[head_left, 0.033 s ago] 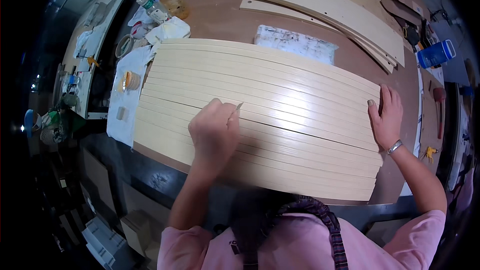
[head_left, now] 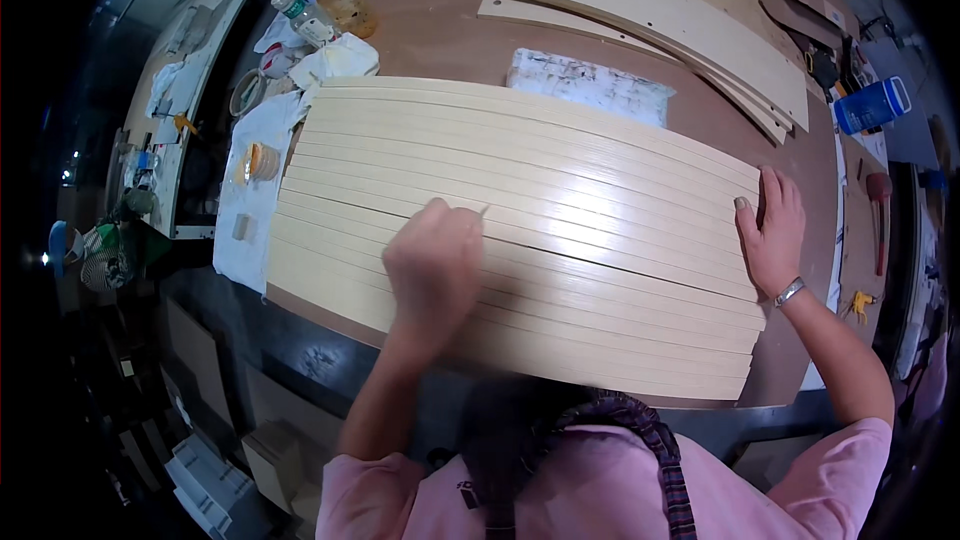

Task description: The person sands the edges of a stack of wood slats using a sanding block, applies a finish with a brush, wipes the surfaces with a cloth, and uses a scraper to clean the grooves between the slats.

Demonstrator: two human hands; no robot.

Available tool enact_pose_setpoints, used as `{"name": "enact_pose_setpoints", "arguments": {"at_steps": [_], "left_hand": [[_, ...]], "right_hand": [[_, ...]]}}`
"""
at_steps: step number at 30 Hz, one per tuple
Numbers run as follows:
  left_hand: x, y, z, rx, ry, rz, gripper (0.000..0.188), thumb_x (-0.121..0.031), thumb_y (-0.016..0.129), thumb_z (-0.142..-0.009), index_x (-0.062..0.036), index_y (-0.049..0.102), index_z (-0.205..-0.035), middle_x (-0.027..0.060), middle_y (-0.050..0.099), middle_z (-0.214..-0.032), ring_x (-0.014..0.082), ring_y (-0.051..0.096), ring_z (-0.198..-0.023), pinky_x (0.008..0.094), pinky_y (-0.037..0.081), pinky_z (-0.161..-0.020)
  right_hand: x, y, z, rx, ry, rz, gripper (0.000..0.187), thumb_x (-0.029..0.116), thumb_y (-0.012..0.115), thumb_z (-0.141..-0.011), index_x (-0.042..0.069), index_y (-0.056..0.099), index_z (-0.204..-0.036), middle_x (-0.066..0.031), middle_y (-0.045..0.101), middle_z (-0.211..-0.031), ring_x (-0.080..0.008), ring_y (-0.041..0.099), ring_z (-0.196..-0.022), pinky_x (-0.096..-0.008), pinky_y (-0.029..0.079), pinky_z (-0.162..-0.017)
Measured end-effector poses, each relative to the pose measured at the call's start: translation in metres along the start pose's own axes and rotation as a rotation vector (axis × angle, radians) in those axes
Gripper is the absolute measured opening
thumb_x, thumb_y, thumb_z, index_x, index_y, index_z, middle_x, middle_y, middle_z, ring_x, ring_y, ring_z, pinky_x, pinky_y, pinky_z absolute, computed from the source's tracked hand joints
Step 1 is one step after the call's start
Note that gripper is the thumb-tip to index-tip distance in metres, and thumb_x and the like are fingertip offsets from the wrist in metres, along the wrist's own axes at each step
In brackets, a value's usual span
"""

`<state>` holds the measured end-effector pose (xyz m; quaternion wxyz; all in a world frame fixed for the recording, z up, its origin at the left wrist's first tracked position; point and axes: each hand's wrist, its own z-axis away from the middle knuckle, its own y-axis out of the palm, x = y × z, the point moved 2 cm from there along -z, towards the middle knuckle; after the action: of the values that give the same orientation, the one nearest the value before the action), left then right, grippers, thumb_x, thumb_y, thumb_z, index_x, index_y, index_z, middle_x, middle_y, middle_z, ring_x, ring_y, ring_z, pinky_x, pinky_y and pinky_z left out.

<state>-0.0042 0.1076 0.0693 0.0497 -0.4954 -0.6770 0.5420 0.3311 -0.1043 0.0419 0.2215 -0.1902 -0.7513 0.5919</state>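
Pale wooden slats (head_left: 430, 135) lie side by side in a wide row on the brown-topped bench. My left hand (head_left: 435, 265) is closed in a fist above the middle-left of the row, somewhat blurred. A thin, pointed sliver (head_left: 485, 210) sticks out past its thumb side; the rest is hidden in the fist, so I cannot tell its kind. At the row's right end, my right hand (head_left: 776, 240) lies with fingers stretched along the slat ends and thumb apart on top. It holds nothing.
A stained white slab (head_left: 590, 88) sits behind the slats, with drilled boards (head_left: 650, 15) stacked beyond. On the left, a white cloth (head_left: 232, 250) bears an amber-and-tan round item (head_left: 264, 161) and a small grey block (head_left: 241, 227). A bottle (head_left: 308, 20) and a blue container (head_left: 872, 107) stand farther off.
My left fist has shifted slightly to the right over the slats, and less of the sliver shows. My right hand stays in place.
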Motion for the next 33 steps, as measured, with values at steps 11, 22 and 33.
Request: {"name": "enact_pose_setpoints", "arguments": {"at_steps": [11,22,33], "left_hand": [[-0.016,0.006,0.007,0.018,-0.015,-0.007,0.005,0.001,0.068,-0.079,-0.0031,0.066,-0.081,0.0132,0.059,-0.072,0.0326,0.059,-0.062,0.038,0.047,-0.056],[-0.021,0.007,0.018,-0.033,-0.037,-0.04,0.009,-0.006,0.064,-0.082,-0.0081,0.06,-0.074,0.0104,0.051,-0.069,0.0327,0.055,-0.062,0.0433,0.043,-0.052],[-0.034,0.011,0.02,-0.014,-0.096,-0.059,0.006,-0.001,0.07,-0.078,-0.0049,0.066,-0.079,0.0109,0.06,-0.073,0.0305,0.059,-0.06,0.037,0.046,-0.055]], "right_hand": [[-0.002,0.0,0.0,0.0,0.017,-0.011,0.058,0.036,0.061,-0.091,0.002,0.05,-0.137,-0.0176,0.052,-0.134,-0.035,0.046,-0.127,-0.0476,0.035,-0.107],[-0.004,0.002,0.002,-0.017,0.009,0.005,0.059,0.038,0.061,-0.092,0.002,0.051,-0.137,-0.0171,0.052,-0.134,-0.0339,0.046,-0.127,-0.047,0.035,-0.106],[-0.002,0.002,0.003,-0.033,0.002,-0.014,0.059,0.039,0.061,-0.092,0.001,0.051,-0.136,-0.0172,0.052,-0.133,-0.0343,0.046,-0.127,-0.0487,0.034,-0.106]]}}
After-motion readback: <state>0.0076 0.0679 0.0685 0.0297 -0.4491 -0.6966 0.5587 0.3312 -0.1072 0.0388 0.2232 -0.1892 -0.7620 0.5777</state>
